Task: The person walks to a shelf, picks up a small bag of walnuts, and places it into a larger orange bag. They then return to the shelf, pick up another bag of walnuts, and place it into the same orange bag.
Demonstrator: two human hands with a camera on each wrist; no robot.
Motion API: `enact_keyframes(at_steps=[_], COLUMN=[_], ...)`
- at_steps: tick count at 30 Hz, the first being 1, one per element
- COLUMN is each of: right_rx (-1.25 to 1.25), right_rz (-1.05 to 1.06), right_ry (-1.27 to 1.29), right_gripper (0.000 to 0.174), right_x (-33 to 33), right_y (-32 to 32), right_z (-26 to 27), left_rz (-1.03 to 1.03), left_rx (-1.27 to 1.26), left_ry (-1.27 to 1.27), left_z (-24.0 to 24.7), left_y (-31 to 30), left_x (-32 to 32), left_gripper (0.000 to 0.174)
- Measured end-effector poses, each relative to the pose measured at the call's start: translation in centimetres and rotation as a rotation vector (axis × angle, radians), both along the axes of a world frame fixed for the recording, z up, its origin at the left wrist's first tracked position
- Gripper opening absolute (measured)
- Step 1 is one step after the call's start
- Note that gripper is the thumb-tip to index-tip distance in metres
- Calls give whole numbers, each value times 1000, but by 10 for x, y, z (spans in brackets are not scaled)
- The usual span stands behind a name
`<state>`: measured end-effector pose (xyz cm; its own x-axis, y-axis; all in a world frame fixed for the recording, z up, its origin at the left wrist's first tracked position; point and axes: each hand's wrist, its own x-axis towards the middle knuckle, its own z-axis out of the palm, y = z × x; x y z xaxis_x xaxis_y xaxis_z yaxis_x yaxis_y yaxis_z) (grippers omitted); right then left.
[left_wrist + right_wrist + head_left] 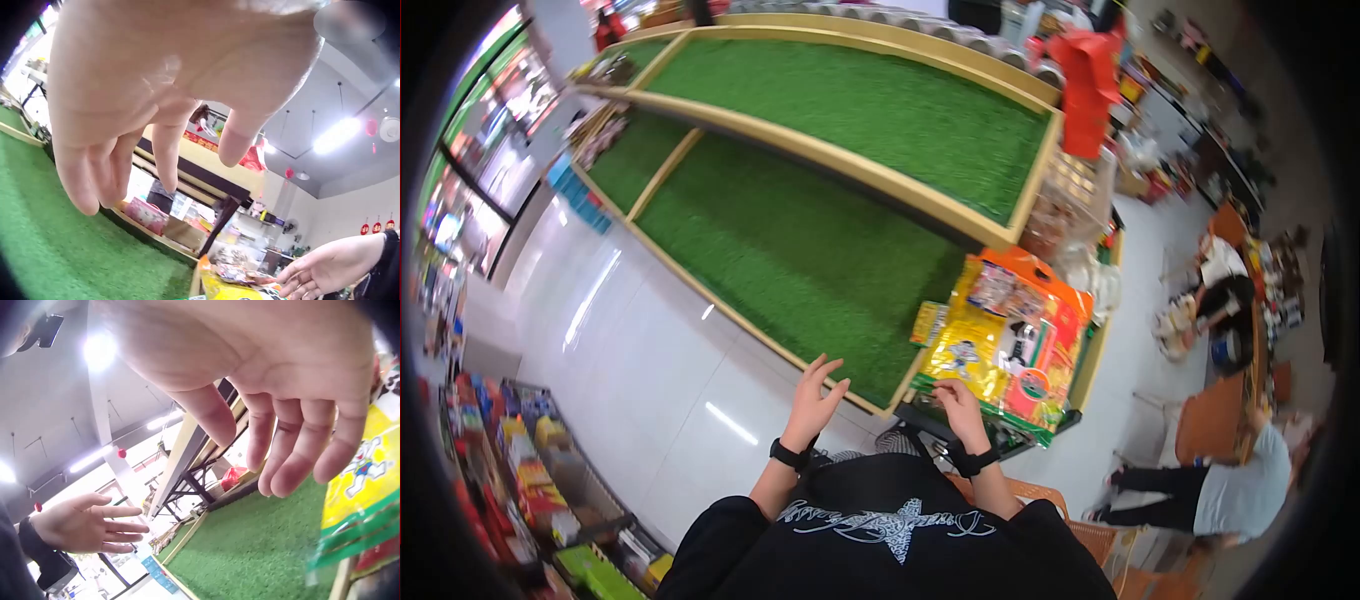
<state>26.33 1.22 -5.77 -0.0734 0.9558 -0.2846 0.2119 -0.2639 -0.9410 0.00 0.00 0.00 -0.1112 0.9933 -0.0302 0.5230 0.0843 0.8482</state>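
Observation:
My left hand [811, 402] hovers over the front wooden edge of the lower green turf shelf [800, 260], fingers spread and holding nothing. In the left wrist view the left hand [169, 81] hangs with its fingers pointing down, apart from the turf. My right hand [962, 412] is beside the lower left of a yellow and red snack package [970, 350], its fingers loosely bent with nothing in them. The right wrist view shows the right hand [281, 394] in front of the yellow package [369, 469]; whether they touch I cannot tell.
An upper turf shelf [850, 100] rises behind the lower one. A small yellow-green box [928, 324] lies left of the package. Blue crates [580, 195] stand at the far left end. Packed goods [530, 470] fill racks at lower left. A person in a grey shirt [1245, 485] is at right.

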Motion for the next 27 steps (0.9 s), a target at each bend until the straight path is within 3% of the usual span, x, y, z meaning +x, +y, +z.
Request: enact_keyframes(at_steps=[2, 3, 4, 12, 20, 27], right_rx=[2, 57, 54, -4, -48, -54], right_rz=[59, 101, 111, 361, 687, 829], right_ry=[-29, -45, 11, 184, 163, 153], right_gripper=[17, 17, 17, 17, 19, 19], right_x=[4, -67, -89, -222, -311, -363], right_y=[9, 1, -4, -38, -45, -40], right_z=[-5, 0, 5, 9, 17, 25], left_rz=[93, 134, 182, 597, 932, 1023], left_rx=[4, 59, 52, -37, -2, -1], left_ry=[-71, -87, -93, -207, -331, -417], left_z=[3, 0, 2, -2, -11, -16], left_y=[-14, -38, -58, -202, -292, -293], left_x=[-3, -76, -99, -214, -243, -249], left_gripper=[35, 35, 35, 32, 31, 32])
